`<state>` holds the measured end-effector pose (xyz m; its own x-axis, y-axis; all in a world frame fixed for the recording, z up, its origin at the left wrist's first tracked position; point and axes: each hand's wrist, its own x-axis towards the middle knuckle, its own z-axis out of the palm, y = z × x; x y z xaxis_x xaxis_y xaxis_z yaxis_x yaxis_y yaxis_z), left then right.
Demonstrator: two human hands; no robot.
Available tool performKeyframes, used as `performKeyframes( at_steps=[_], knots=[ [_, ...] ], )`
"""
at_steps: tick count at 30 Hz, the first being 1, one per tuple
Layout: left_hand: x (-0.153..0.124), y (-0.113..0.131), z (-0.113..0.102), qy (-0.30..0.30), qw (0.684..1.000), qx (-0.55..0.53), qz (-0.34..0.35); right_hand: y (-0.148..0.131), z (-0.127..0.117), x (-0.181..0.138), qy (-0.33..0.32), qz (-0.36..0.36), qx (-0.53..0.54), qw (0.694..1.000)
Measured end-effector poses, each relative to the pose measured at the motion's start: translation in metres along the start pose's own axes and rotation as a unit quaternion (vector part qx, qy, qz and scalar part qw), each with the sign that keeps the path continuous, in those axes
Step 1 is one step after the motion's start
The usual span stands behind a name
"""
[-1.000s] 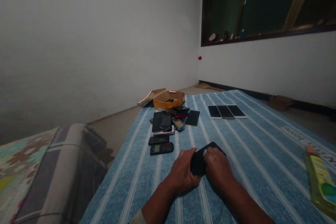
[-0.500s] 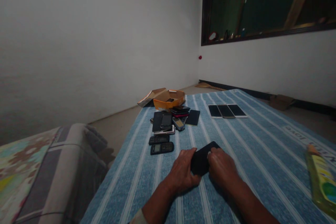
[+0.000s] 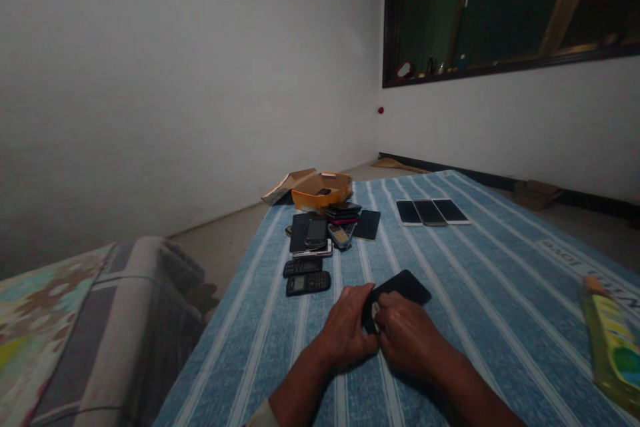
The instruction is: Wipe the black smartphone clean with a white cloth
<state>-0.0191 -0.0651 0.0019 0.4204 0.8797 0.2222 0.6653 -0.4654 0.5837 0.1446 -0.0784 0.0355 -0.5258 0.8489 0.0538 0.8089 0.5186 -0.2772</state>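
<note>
A black smartphone (image 3: 404,285) lies tilted over the blue striped cloth (image 3: 470,267), its near end held between both hands. My left hand (image 3: 346,328) grips the phone's near left edge with curled fingers. My right hand (image 3: 406,337) is closed over the near right corner, thumb pressing at the edge. The phone's far end sticks out beyond the fingers. Further off lies a pile of phones (image 3: 325,230), with two small keypad phones (image 3: 306,275) in front of it.
Three smartphones (image 3: 432,211) lie in a row at the far right of the cloth. An orange cardboard box (image 3: 320,189) stands at the far end. A yellow-green packet (image 3: 613,345) lies at the right edge. A patterned cushion or mattress (image 3: 90,320) sits to the left.
My right hand has slid back toward me along the phone, from its middle to its near corner, so more of the phone's far end shows. The left hand has barely moved.
</note>
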Motion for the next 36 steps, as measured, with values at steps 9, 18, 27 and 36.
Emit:
performKeyframes(
  at_steps=[9, 18, 27, 36],
  knots=[
    [0.000, -0.003, 0.004, 0.009, 1.000, 0.008, 0.011, 0.011, 0.000, 0.002, -0.009, 0.009, 0.004, 1.000],
    [0.002, 0.010, -0.005, 0.013, 1.000, 0.011, 0.019, 0.031, -0.004, 0.002, -0.006, 0.065, -0.040, 0.997],
    [0.000, 0.004, -0.001, 0.003, 1.000, 0.002, 0.005, 0.009, 0.004, 0.002, -0.004, -0.008, 0.019, 1.000],
    [0.001, 0.000, -0.003, -0.009, 1.000, -0.003, 0.005, -0.004, 0.003, 0.002, -0.007, -0.043, 0.072, 0.996]
  ],
)
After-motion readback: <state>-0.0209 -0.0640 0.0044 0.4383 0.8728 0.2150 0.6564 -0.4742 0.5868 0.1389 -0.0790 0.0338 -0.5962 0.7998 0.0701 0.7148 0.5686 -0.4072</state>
